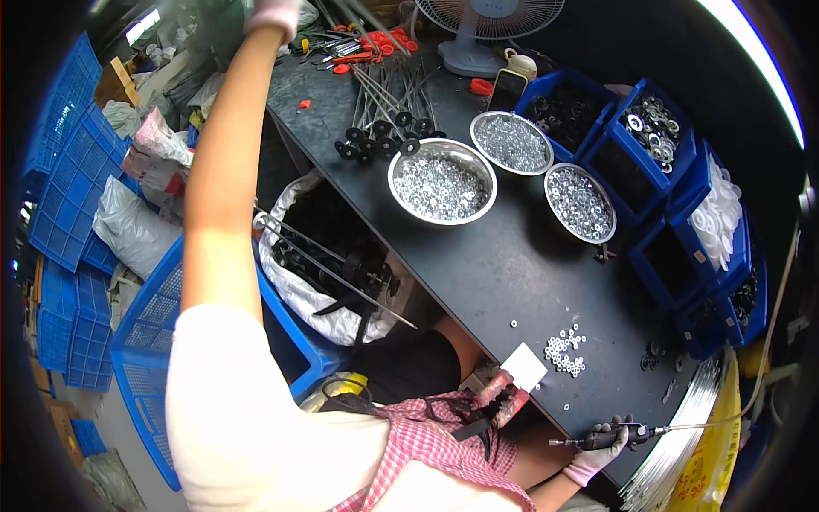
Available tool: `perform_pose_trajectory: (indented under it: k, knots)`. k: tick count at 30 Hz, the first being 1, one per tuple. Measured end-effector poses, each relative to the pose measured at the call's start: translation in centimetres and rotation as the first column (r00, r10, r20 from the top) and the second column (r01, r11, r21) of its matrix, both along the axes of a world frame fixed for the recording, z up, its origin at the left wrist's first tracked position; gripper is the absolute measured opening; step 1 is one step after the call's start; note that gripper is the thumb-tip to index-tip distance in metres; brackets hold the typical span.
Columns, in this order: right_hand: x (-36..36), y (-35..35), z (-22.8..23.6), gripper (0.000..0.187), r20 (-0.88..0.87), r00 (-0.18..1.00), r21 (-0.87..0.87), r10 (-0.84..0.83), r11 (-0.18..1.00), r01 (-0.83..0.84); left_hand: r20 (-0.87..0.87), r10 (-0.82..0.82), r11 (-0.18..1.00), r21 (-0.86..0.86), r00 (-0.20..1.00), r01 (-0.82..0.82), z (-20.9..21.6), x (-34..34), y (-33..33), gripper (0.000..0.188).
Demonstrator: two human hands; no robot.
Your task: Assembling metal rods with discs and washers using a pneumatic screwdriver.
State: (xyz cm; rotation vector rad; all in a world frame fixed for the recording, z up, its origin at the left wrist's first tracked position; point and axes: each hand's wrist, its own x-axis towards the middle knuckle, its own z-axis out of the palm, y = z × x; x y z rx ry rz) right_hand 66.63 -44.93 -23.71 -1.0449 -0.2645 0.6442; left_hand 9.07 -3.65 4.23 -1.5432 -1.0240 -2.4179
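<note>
My left arm stretches far up to the top edge, where my left hand [275,15] in a pale glove is partly cut off, its fingers hidden. Near it lie pliers-like tools with red handles [351,59] and a bundle of metal rods [375,90] with black round ends. At the lower right, my right hand [601,445], gloved, is wrapped around a black power screwdriver [627,433] with a hose or cord at its back end. A white square piece [524,367] lies at the table edge beside scattered small washers or nuts [566,352].
Metal bowls of small shiny parts [442,183] stand on the dark table [478,282]. Blue bins [627,166] line its far right side, near a fan [469,55]. A white sack [320,320] and blue chair [141,341] are left. Thin rods [678,444] lie at right.
</note>
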Motion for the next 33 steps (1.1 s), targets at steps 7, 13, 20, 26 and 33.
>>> perform_pose_trajectory:
  k: [7,13,20,26,33]
  knots:
    - [0.3,0.7,-0.5,0.039,0.012,1.0,-0.038,-0.026,0.999,0.026,-0.806,-0.09,0.948,-0.249,0.585,-0.197,-14.4,1.2,13.9,0.017]
    - [-0.2,1.5,-0.4,0.042,0.009,1.0,-0.105,-0.03,0.994,0.031,-0.3,-0.684,0.439,-0.897,0.665,0.047,-24.9,-3.0,17.2,0.028]
    - [-0.4,0.0,1.1,0.034,0.167,0.967,-0.429,-0.194,0.868,0.248,-0.766,-0.622,0.608,-0.602,0.161,-0.518,-23.3,5.0,16.9,0.058]
    - [-0.6,4.5,4.0,0.048,0.698,0.456,-0.653,0.552,0.229,0.722,-0.202,-0.876,0.211,-0.977,0.438,-0.03,-23.2,0.3,13.7,0.064]
    - [0.2,2.8,4.4,0.05,0.518,0.464,-0.737,0.719,0.1,0.668,-0.552,-0.738,0.542,-0.828,0.388,-0.146,-24.6,-0.7,12.3,0.038]
